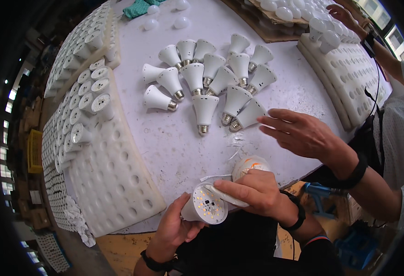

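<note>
My left hand (174,225) holds a white bulb housing (205,205) by its body at the table's near edge, with its round LED board facing up. My right hand (252,191) rests on the housing's rim, fingers pinched on a thin white strip (227,197) that lies across the board. Just behind my right hand lies a round whitish piece with orange marks (250,164), partly hidden by my fingers. Several finished-looking white bulb housings (211,80) lie in a loose heap in the middle of the white table (165,147).
A co-worker's hand (298,133) reaches in from the right over the table toward the heap. Another hand (344,14) works at the far right. White foam trays with round holes stand left (114,179) and right (349,78), the left one partly filled with housings.
</note>
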Demonstrator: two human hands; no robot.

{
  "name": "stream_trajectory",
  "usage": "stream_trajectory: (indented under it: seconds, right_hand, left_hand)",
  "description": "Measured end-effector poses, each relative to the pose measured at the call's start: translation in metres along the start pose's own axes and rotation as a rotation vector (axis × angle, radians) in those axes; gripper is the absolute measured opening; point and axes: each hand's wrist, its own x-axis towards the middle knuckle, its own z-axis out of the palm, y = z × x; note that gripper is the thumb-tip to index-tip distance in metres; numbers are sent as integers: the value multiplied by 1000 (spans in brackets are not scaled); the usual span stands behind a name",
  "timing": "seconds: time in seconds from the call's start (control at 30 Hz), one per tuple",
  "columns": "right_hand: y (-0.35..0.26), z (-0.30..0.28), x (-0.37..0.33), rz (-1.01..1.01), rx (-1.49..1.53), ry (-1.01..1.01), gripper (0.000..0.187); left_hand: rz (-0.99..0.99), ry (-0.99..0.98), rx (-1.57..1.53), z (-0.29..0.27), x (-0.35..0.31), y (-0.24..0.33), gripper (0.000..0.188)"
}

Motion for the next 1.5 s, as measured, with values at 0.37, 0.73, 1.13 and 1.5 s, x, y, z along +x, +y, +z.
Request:
stream_trajectory:
  seconds: [0.37,0.73,1.13,1.5]
  right_hand:
    - [-3,-2,-1,13,-15,-32,47]
    - [-3,-2,-4,33,-18,-40,39]
    - [-4,-2,-7,83,-16,-77,29]
    - [-8,-6,-2,166,168,-165,26]
  left_hand:
    - [-4,2,129,-3,1,0,44]
    - [230,-102,217,-10,-7,6,41]
    - [543,14,399,1,-15,3,38]
    - [728,-94,452,-11,-7,6,27]
